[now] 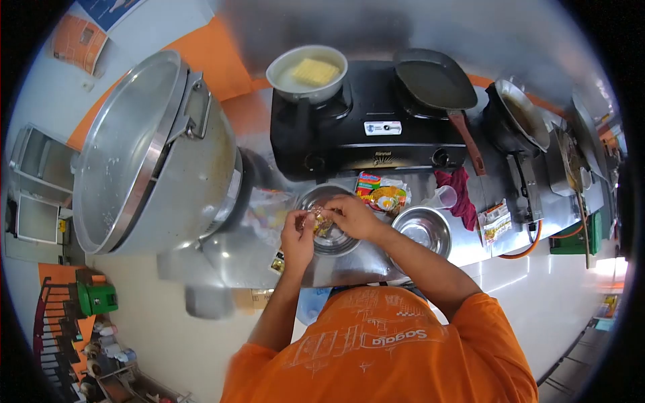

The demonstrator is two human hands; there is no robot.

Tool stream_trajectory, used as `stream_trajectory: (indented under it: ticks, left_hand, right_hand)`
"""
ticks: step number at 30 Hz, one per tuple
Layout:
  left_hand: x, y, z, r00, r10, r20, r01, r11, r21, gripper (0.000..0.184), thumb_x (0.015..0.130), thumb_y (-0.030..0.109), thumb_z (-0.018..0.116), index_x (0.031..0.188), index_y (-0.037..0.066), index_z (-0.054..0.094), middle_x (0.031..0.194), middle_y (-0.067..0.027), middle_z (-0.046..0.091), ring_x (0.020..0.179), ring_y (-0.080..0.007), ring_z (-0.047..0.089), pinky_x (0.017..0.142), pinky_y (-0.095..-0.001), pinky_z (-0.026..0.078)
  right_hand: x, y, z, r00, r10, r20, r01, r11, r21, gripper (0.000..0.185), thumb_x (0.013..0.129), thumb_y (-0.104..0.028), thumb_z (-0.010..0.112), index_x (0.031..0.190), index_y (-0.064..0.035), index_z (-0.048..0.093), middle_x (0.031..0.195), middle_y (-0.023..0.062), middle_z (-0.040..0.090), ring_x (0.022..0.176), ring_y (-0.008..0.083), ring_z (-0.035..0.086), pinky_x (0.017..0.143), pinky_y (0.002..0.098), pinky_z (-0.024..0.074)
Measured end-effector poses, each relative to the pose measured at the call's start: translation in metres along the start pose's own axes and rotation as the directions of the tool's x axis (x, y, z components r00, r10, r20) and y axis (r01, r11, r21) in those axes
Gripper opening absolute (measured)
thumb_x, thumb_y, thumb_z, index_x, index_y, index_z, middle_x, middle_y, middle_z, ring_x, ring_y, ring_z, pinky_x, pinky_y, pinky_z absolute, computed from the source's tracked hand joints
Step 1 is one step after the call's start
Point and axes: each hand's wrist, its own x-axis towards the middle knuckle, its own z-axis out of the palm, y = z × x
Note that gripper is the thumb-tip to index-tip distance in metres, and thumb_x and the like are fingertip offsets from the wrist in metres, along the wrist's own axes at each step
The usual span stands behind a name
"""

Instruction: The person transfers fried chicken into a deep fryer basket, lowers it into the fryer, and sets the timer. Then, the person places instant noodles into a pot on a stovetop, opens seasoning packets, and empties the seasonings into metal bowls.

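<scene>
Over a steel bowl (338,248) on the metal counter, my left hand (297,240) and my right hand (354,217) are close together, fingers pinched on a small shiny seasoning sachet (323,224). Whether the sachet is torn open is too small to tell. An instant noodle packet (383,193) lies just beyond my right hand. A second steel bowl (423,228) stands under my right forearm. Beside my left wrist lies a small dark sachet (277,262). A clear plastic bag with colourful contents (266,213) lies left of the bowl.
A black gas stove (322,151) bears a pan (274,75) with a noodle block (314,71) in it, and a grill pan (435,79). A huge pot (195,188) stands left. A clear cup (444,197), maroon cloth (459,197) and another packet (495,224) lie right.
</scene>
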Motion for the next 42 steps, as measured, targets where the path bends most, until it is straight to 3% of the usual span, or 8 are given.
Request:
stream_trajectory:
  ticks: [3, 6, 12, 21, 27, 31, 36, 42]
  left_hand:
    - [0.0, -0.002, -0.001, 0.99, -0.094, 0.102, 0.108, 0.985, -0.134, 0.02, 0.086, 0.011, 0.07, 0.097, -0.003, 0.061, 0.077, -0.004, 0.062, 0.071, -0.0104, 0.059, 0.063, -0.0239, 0.047]
    - [0.002, -0.006, -0.006, 0.946, -0.26, 0.191, 0.223, 0.955, 0.194, 0.028, 0.075, 0.018, 0.081, 0.086, -0.004, 0.066, 0.069, -0.0036, 0.062, 0.063, -0.0096, 0.056, 0.054, -0.0263, 0.042]
    - [-0.004, 0.002, 0.003, 0.992, 0.035, 0.119, -0.079, 0.919, 0.387, 0.014, 0.074, 0.008, 0.075, 0.079, -0.002, 0.068, 0.075, -0.0099, 0.066, 0.066, -0.0143, 0.061, 0.061, -0.029, 0.047]
    - [-0.017, 0.01, 0.005, 0.994, 0.096, 0.043, -0.105, 0.947, 0.304, 0.014, 0.075, 0.008, 0.074, 0.076, -0.002, 0.064, 0.073, -0.0145, 0.066, 0.064, -0.0226, 0.062, 0.061, -0.0334, 0.046]
    - [-0.018, 0.013, -0.009, 0.999, 0.007, -0.049, 0.008, 0.953, 0.304, 0.016, 0.076, 0.009, 0.075, 0.075, -0.003, 0.064, 0.069, -0.012, 0.064, 0.062, -0.0159, 0.057, 0.06, -0.0307, 0.045]
    - [-0.009, 0.01, -0.017, 0.992, -0.123, -0.029, 0.126, 0.968, 0.215, 0.017, 0.077, 0.01, 0.075, 0.077, -0.003, 0.063, 0.066, -0.0101, 0.062, 0.061, -0.0148, 0.055, 0.059, -0.0307, 0.044]
    - [0.004, 0.027, -0.01, 0.969, -0.236, 0.066, 0.233, 0.971, 0.051, 0.016, 0.083, 0.009, 0.071, 0.084, 0.0, 0.058, 0.076, -0.0032, 0.059, 0.061, -0.0082, 0.056, 0.046, -0.0223, 0.049]
    - [0.022, 0.015, 0.002, 0.926, -0.322, 0.196, 0.331, 0.943, -0.018, 0.045, 0.076, 0.005, 0.074, 0.112, 0.0, 0.047, 0.112, -0.0134, 0.05, 0.083, -0.0193, 0.062, 0.055, -0.0262, 0.059]
  right_hand:
    - [0.002, 0.001, 0.0, 1.0, 0.014, -0.009, -0.014, 0.999, -0.029, 0.014, 0.083, -0.017, 0.066, 0.089, -0.0051, 0.07, 0.082, 0.0161, 0.065, 0.078, 0.035, 0.063, 0.071, 0.0416, 0.049]
    - [0.001, -0.001, 0.004, 0.999, 0.011, -0.034, -0.014, 0.995, -0.099, 0.009, 0.08, -0.012, 0.066, 0.083, -0.0035, 0.068, 0.081, 0.0151, 0.065, 0.078, 0.0349, 0.063, 0.069, 0.0416, 0.049]
    - [0.005, 0.003, 0.021, 0.982, 0.189, 0.012, -0.18, 0.953, -0.242, 0.008, 0.077, -0.009, 0.067, 0.074, -0.002, 0.066, 0.08, 0.0186, 0.065, 0.076, 0.0394, 0.063, 0.069, 0.046, 0.0492]
    - [0.013, 0.012, 0.024, 0.912, 0.408, 0.05, -0.342, 0.822, -0.456, 0.017, 0.076, -0.015, 0.069, 0.088, -0.003, 0.069, 0.086, 0.0215, 0.067, 0.088, 0.0354, 0.067, 0.082, 0.0433, 0.053]
    - [0.012, 0.041, 0.017, 0.945, 0.327, 0.01, -0.246, 0.733, -0.634, 0.019, 0.083, -0.011, 0.06, 0.1, -0.0038, 0.063, 0.099, 0.0192, 0.065, 0.096, 0.0361, 0.064, 0.079, 0.0454, 0.0537]
    - [0.01, 0.003, -0.003, 0.973, 0.229, 0.024, -0.192, 0.866, -0.461, 0.016, 0.082, -0.005, 0.056, 0.098, -0.0046, 0.062, 0.1, 0.019, 0.063, 0.091, 0.0376, 0.064, 0.074, 0.046, 0.0545]
    - [-0.013, -0.006, -0.007, 0.994, 0.09, -0.067, -0.108, 0.932, -0.345, 0.022, 0.081, -0.002, 0.055, 0.102, -0.0053, 0.063, 0.098, 0.0179, 0.062, 0.083, 0.0377, 0.064, 0.071, 0.0441, 0.0544]
    - [-0.045, -0.028, -0.016, 0.99, -0.125, -0.072, 0.103, 0.962, -0.252, 0.024, 0.081, -0.007, 0.064, 0.105, -0.0055, 0.065, 0.094, 0.0133, 0.062, 0.08, 0.0316, 0.064, 0.067, 0.0398, 0.0537]
